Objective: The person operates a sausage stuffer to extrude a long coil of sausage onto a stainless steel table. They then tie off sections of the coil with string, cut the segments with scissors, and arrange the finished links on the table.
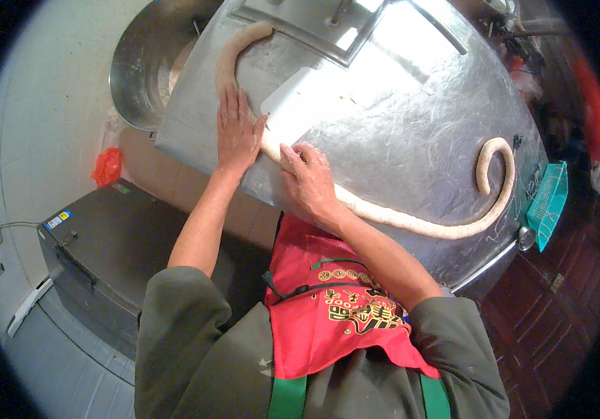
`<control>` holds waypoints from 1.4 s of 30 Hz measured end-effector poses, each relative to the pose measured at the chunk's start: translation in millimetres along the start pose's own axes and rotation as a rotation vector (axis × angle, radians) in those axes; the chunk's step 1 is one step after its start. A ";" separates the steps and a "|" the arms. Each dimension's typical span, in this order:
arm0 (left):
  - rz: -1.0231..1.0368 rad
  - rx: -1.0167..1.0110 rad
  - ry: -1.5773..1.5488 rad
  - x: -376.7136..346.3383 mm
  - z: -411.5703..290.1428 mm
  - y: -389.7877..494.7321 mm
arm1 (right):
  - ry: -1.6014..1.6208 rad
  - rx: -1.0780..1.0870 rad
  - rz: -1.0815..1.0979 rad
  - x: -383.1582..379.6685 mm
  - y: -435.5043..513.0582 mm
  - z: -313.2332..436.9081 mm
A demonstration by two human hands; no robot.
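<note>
A long rope of pale dough (410, 220) runs across the metal worktop (383, 157). Its far left end curves toward a raised metal panel, and its right end curls into a hook. My left hand (239, 128) lies flat on the rope, fingers extended along it and thumb out to the side. Bent fingers of my right hand (310, 178) rest over the rope nearer to me; its palm side is hidden, so a grip cannot be made out. A flat, pale plate with a small hole in its corner (290, 99) lies beside the rope, close to my left hand.
A large metal bowl (137, 68) stands beyond the worktop's left edge. The raised metal panel (305, 26) occupies the back. At the right edge is a turquoise plastic basket (547, 207). A dark chest (116, 235) with a red plastic bag (107, 166) behind it stands left.
</note>
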State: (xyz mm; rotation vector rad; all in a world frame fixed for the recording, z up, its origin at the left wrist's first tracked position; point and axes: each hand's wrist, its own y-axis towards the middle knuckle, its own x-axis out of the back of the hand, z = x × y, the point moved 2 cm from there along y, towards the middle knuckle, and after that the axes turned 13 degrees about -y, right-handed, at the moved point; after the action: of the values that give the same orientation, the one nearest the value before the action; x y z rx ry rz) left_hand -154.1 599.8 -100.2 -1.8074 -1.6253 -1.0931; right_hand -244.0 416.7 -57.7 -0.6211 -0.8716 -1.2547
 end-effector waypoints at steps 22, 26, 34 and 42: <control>0.088 -0.139 -0.035 17.1 2.5 -17.6 | -0.437 0.327 0.139 -2.8 -8.5 11.0; 0.097 -0.125 -0.048 19.3 1.2 -16.2 | -0.428 0.337 0.149 -7.1 -8.4 8.5; 0.118 -0.122 -0.010 21.8 -5.0 -22.8 | -0.391 0.316 0.151 -10.5 -9.8 8.5; 0.176 -0.097 0.040 20.9 -5.1 -25.1 | -0.383 0.312 0.151 -9.4 -10.4 9.4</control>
State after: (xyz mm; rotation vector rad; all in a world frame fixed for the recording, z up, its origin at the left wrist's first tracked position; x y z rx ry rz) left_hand -180.1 612.9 -84.5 -1.9372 -1.3819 -1.1372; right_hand -256.9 427.1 -61.0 -0.6712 -1.2841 -0.8510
